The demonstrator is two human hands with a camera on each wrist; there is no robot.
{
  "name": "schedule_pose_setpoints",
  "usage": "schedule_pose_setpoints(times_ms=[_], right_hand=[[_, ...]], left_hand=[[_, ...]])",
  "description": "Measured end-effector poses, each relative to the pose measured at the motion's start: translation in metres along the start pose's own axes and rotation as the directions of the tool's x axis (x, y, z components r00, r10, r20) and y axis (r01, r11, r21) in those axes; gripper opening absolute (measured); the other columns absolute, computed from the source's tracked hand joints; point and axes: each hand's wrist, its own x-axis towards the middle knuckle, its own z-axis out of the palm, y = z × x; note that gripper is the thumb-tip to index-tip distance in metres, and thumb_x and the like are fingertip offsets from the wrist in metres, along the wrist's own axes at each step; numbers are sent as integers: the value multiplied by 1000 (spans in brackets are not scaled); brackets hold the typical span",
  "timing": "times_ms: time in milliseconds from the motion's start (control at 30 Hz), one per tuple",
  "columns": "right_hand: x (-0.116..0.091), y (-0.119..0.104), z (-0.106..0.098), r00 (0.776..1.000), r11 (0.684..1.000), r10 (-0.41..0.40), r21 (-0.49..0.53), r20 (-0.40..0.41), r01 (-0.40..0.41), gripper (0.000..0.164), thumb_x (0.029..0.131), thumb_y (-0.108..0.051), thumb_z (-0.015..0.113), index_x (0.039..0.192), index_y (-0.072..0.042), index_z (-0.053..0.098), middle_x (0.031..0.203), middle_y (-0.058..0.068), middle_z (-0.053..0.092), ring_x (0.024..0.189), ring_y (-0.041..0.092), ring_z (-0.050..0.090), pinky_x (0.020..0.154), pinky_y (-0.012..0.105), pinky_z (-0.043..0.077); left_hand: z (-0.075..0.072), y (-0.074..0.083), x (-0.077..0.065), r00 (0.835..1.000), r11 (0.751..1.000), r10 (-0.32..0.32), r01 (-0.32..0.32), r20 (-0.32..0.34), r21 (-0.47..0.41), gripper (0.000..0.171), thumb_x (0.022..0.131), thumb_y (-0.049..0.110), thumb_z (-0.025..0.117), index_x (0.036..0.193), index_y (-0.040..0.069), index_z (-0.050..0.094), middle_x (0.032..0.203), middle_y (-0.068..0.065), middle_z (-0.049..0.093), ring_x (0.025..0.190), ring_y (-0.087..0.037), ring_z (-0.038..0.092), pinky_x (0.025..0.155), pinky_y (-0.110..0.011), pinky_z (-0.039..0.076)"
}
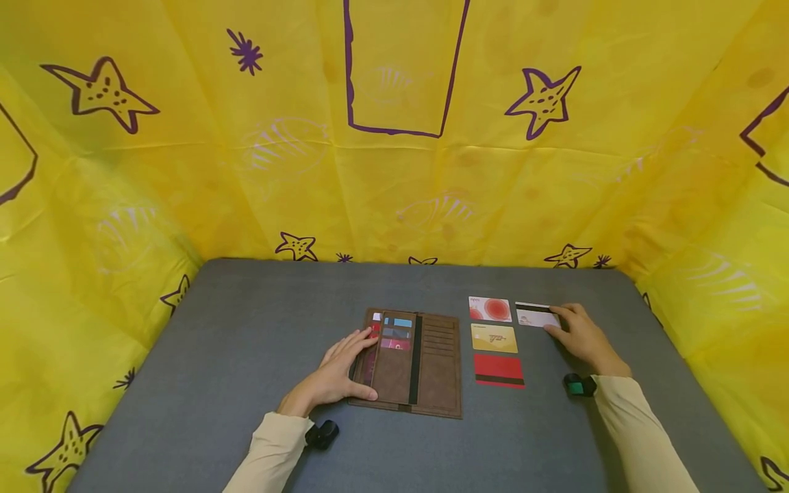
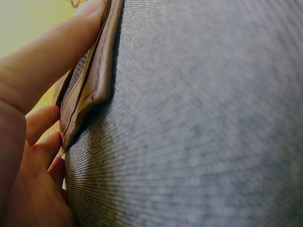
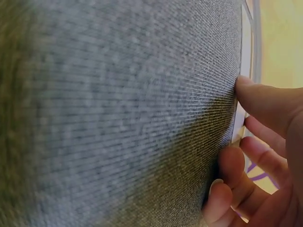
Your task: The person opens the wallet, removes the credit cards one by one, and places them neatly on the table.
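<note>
A brown wallet point(image 1: 439, 383) lies unfolded on the grey table, with several cards in the slots of its left half. My left hand point(image 1: 335, 373) rests over the wallet's left side, thumb near the lower edge and fingers stretched across the upper left part. In the left wrist view the thumb point(image 2: 57, 52) lies against the wallet point(image 2: 102, 71). On the right, my right hand point(image 1: 582, 335) pinches a white card with a black stripe point(image 1: 533, 315) by its right end. The right wrist view has the thumb point(image 3: 265, 101) at the white card's edge point(image 3: 240, 118).
Left of the white card is a card with red circles point(image 1: 490, 309). Below that come a gold card point(image 1: 487, 339) and a red card with a dark stripe point(image 1: 498, 366), in a column beside the wallet. Yellow patterned cloth point(image 1: 394, 185) surrounds the table's back and sides.
</note>
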Motion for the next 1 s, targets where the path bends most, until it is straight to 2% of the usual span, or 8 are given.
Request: schedule_pose_setpoints(times_ms=[267,1000], right_hand=[[5,-1,0,1000,1000,0,18,22,-1,52,97,-20,63,134,14,50,134,34,46,122,51,46,98,69,39],[5,-5,0,999,999,33,14,28,-34,54,97,-22,62,134,15,49,134,35,44,122,52,46,97,70,39]], left_hand=[[0,-1,0,1000,1000,5,-5,-5,6,96,72,32,88,152,12,39,166,-8,20,155,-35,9,119,-64,7],[0,0,1,1000,1000,13,-13,0,17,96,73,32,88,152,11,38,166,-9,21,155,-36,10,120,-63,7]])
